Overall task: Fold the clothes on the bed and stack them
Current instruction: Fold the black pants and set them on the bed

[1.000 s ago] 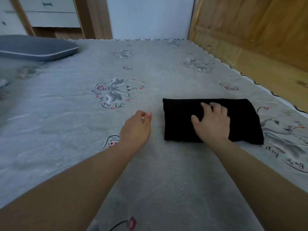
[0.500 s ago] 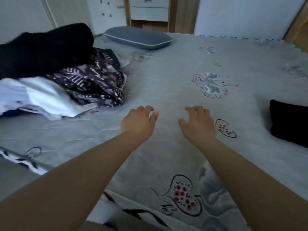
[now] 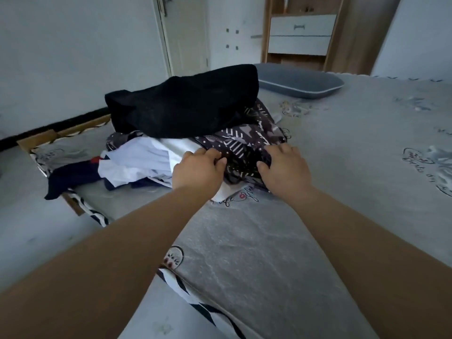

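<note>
Since earlier frame, our left hand (image 3: pixel 197 168) and right hand (image 3: pixel 285 167) reached pile, both gripping crumpled geometric-print garment (image 3: pixel 247 143); fuzzy black garment (image 3: pixel 186 106) at 12 o'clock.

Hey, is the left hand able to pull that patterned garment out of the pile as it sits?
Probably only partly. The left hand already grips the patterned garment's near edge, with the right hand beside it, but the black garment lies on top of its far part and may drag along.

A: Arms?
B: Both bare forearms stretched forward, near parallel, palms down.
A: Hands?
B: Left hand (image 3: pixel 198 167) has fingers curled, pinching cloth. Right hand (image 3: pixel 285 167) likewise, thumb tucked inward, fingers bent and gripping.
</note>
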